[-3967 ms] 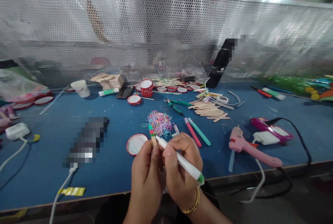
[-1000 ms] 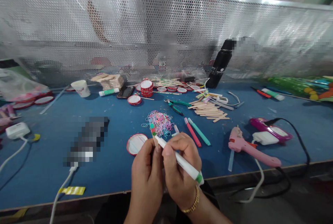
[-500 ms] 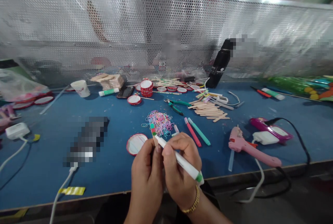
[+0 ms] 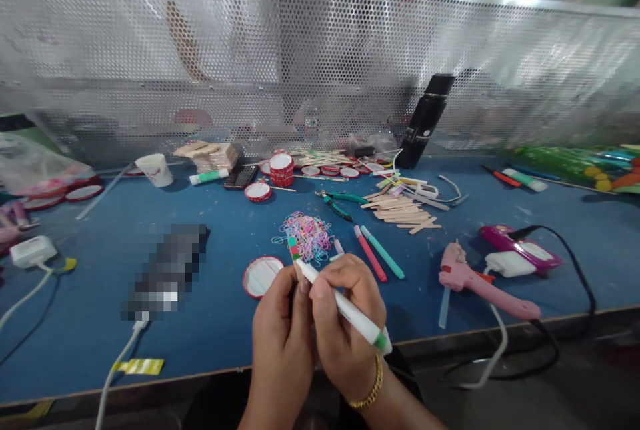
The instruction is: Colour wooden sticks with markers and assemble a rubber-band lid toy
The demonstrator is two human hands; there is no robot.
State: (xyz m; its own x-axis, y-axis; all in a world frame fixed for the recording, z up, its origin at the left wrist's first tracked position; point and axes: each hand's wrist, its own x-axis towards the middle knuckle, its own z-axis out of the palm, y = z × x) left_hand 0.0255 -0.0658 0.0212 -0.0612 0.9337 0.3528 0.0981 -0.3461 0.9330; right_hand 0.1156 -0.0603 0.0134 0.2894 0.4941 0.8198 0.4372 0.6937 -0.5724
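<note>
My left hand (image 4: 284, 330) pinches a small wooden stick (image 4: 293, 251) whose upper end carries green and red bands. My right hand (image 4: 347, 323), with a gold bracelet at the wrist, is closed around a white marker (image 4: 357, 317) with a green end. The marker's tip touches or nearly touches the stick just below the colored bands. Both hands are side by side above the table's front edge. Just beyond them lies a pile of pastel rubber bands (image 4: 307, 233). A round red-rimmed white disc (image 4: 263, 277) sits left of the fingers.
Red and teal markers (image 4: 371, 254) lie right of the pile. Behind are pliers (image 4: 336, 206), wooden sticks (image 4: 400, 209) and stacked red-rimmed discs (image 4: 281, 170). A pink glue gun (image 4: 480, 287) rests at right, a cabled phone (image 4: 173, 267) at left. A black bottle (image 4: 425, 123) leans against the mesh screen.
My right hand has shifted very slightly left with the white marker. My left hand and the stick look unmoved.
</note>
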